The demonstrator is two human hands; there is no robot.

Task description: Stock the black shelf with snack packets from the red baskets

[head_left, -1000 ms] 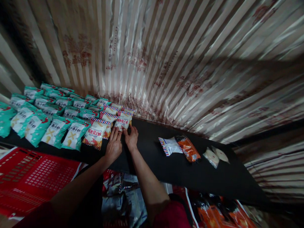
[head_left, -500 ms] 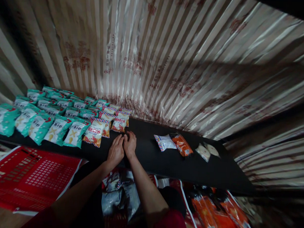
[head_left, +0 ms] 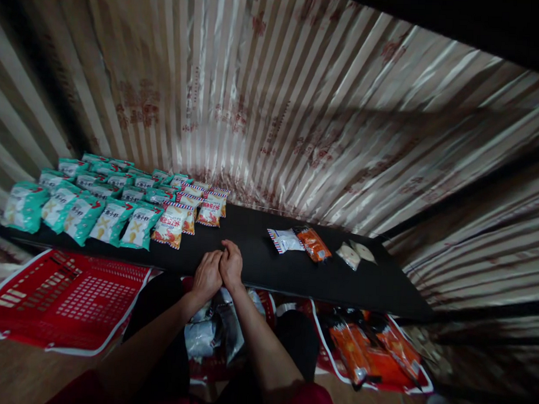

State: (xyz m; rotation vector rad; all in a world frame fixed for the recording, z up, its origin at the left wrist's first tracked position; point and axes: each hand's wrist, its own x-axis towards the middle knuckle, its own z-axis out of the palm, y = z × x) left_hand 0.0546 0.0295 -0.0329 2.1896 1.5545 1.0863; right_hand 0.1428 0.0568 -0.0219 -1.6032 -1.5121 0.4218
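My left hand [head_left: 208, 274] and my right hand [head_left: 231, 264] rest against each other at the front edge of a black shelf [head_left: 254, 248]. Their fingers are drawn together and bent, and no object shows in either one. Beyond them to the left stand snack bags with striped edges and orange print [head_left: 170, 223], in a small group. Rows of teal-and-white snack bags [head_left: 139, 226] fill the shelf's left end. On the right lie a white bag with a striped edge [head_left: 286, 240] and an orange packet [head_left: 313, 245], side by side.
Two pale packets [head_left: 349, 255] lie further right. Below the shelf are a red basket [head_left: 84, 301] on the left, silvery bags [head_left: 200, 338] between my knees, and a basket of orange packets [head_left: 350, 349] on the right. Striped sheeting [head_left: 264, 107] hangs behind.
My hands have drawn back slightly toward the shelf's front edge and pressed closer together. The view has shifted a little; the bags keep their places on the shelf.
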